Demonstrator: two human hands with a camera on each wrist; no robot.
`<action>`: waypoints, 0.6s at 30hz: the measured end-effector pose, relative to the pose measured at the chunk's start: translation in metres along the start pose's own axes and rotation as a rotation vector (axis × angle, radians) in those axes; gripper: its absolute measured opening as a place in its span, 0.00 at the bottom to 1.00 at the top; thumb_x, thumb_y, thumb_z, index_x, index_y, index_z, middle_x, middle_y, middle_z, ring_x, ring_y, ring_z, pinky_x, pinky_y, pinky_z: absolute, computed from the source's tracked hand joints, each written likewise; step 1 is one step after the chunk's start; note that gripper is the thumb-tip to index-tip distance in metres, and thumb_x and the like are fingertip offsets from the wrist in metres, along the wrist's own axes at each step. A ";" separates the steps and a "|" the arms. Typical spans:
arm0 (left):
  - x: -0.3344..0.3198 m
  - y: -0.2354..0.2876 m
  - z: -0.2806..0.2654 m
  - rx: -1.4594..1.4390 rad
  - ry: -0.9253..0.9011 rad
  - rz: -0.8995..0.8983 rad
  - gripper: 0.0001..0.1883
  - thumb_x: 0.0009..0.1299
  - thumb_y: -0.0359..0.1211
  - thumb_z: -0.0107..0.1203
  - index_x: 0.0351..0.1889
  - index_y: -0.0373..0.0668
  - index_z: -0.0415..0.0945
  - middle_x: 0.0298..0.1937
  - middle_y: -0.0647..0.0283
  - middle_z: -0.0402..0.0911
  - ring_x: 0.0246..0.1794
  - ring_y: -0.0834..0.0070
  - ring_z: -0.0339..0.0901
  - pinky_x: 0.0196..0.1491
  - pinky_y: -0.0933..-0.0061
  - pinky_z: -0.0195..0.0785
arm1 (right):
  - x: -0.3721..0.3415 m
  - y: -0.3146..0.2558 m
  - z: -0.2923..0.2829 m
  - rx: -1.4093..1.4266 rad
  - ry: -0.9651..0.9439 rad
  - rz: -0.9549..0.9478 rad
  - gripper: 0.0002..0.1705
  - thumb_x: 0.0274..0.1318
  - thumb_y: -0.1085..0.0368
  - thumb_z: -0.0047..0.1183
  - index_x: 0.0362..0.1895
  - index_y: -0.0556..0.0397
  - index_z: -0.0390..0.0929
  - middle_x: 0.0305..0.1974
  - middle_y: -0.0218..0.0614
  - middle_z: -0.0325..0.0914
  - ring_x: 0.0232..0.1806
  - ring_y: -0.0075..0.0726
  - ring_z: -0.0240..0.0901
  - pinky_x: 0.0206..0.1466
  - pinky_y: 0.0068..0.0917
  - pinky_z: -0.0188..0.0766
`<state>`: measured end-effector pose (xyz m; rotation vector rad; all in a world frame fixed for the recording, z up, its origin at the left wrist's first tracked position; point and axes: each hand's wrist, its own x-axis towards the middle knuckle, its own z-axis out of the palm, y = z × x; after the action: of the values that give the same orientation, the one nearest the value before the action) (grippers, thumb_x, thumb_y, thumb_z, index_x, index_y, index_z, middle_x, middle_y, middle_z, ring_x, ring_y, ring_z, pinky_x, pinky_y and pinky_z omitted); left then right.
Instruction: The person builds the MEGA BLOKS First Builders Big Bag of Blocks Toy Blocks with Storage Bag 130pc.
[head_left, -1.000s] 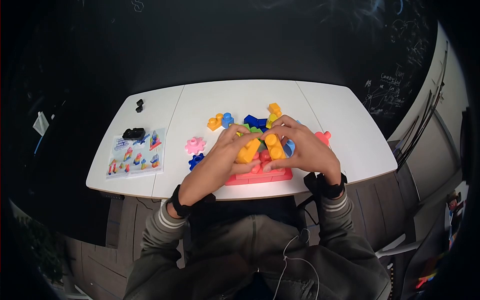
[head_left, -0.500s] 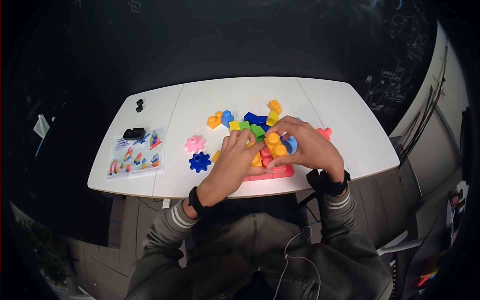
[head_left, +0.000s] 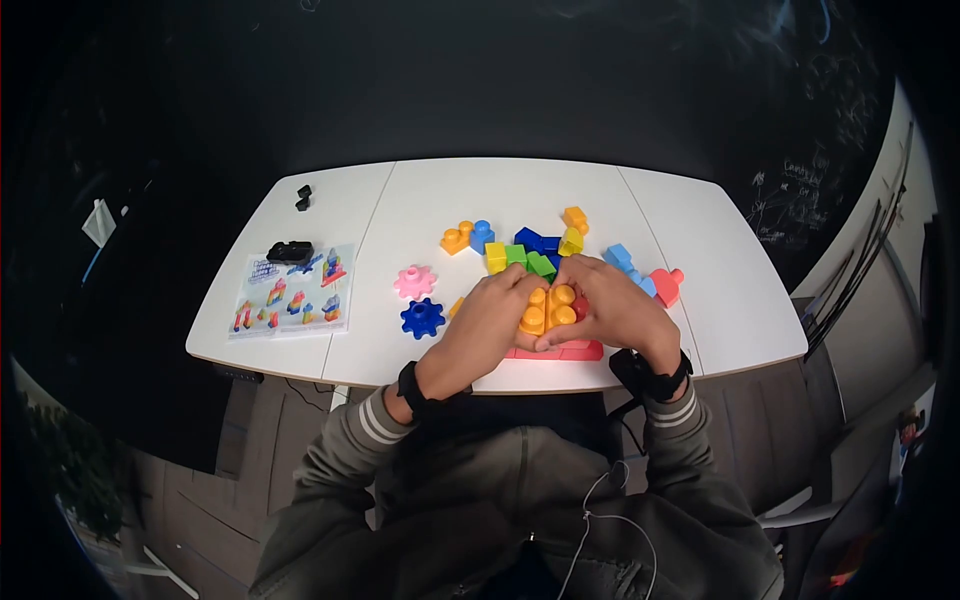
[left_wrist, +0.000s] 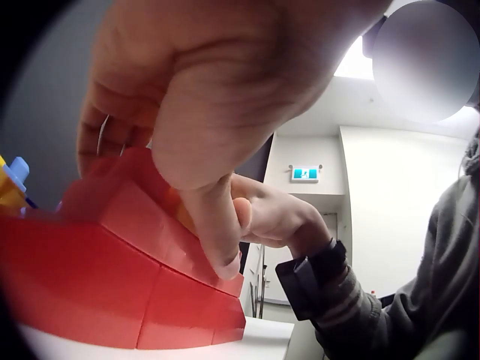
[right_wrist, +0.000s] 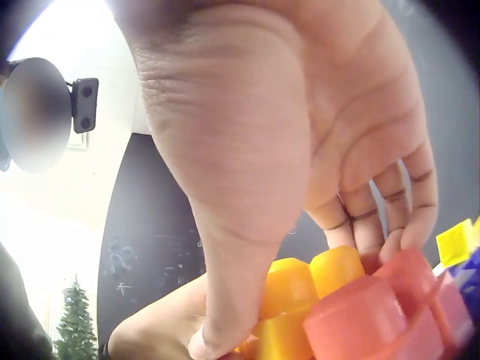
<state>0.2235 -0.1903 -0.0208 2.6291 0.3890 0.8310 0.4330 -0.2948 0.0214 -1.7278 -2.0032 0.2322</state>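
Over the red plastic base with a brick pattern (head_left: 575, 351), at the near middle of the white tabletop (head_left: 740, 290), sit two yellow plastic blocks with round studs. A second ago the left yellow block (head_left: 533, 310) was tilted and a clear gap parted it from the right yellow block (head_left: 563, 302); now the gap is closed, and they stand side by side with only a thin seam between. That suggests the pair is being squared up as one group on the base; whether either is pressed fully home cannot be told, since fingers cover the lower edges.

Both blocks now point their studs upward. Each one's long axis runs roughly front to back, away from the person, with the studs in line along it; this lies across the base's own long axis, which runs left to right.

The left hand (head_left: 490, 318) is curled closely round the left block, thumb on the near side. The right hand (head_left: 622, 300) holds the right block likewise, its thumb at the near end and its fingers reaching to the far side. In the right wrist view, a rounded red stud (right_wrist: 356, 319) rises just beside the yellow ones, on the right block's outer side.
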 end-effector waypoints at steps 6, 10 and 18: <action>0.001 0.000 -0.002 0.056 -0.034 -0.029 0.39 0.56 0.39 0.85 0.65 0.37 0.80 0.54 0.49 0.82 0.53 0.45 0.85 0.58 0.53 0.80 | 0.001 0.006 0.007 -0.009 0.031 -0.018 0.46 0.35 0.38 0.91 0.47 0.54 0.78 0.47 0.47 0.84 0.50 0.55 0.82 0.56 0.43 0.79; 0.004 0.002 -0.026 0.016 -0.162 -0.049 0.37 0.62 0.40 0.83 0.68 0.36 0.81 0.58 0.47 0.87 0.57 0.48 0.87 0.61 0.57 0.80 | -0.004 -0.002 0.004 -0.008 0.034 0.004 0.43 0.42 0.39 0.89 0.51 0.55 0.81 0.48 0.47 0.85 0.52 0.55 0.83 0.57 0.42 0.80; 0.023 -0.049 -0.100 0.144 -0.124 -0.165 0.24 0.78 0.44 0.73 0.62 0.36 0.87 0.56 0.50 0.93 0.54 0.58 0.92 0.58 0.60 0.84 | -0.026 0.028 -0.059 0.138 0.177 0.058 0.29 0.64 0.48 0.78 0.55 0.58 0.88 0.54 0.46 0.91 0.56 0.47 0.88 0.59 0.40 0.84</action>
<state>0.1748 -0.1132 0.0467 2.7172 0.6432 0.6049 0.4870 -0.3249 0.0544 -1.6607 -1.7707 0.2233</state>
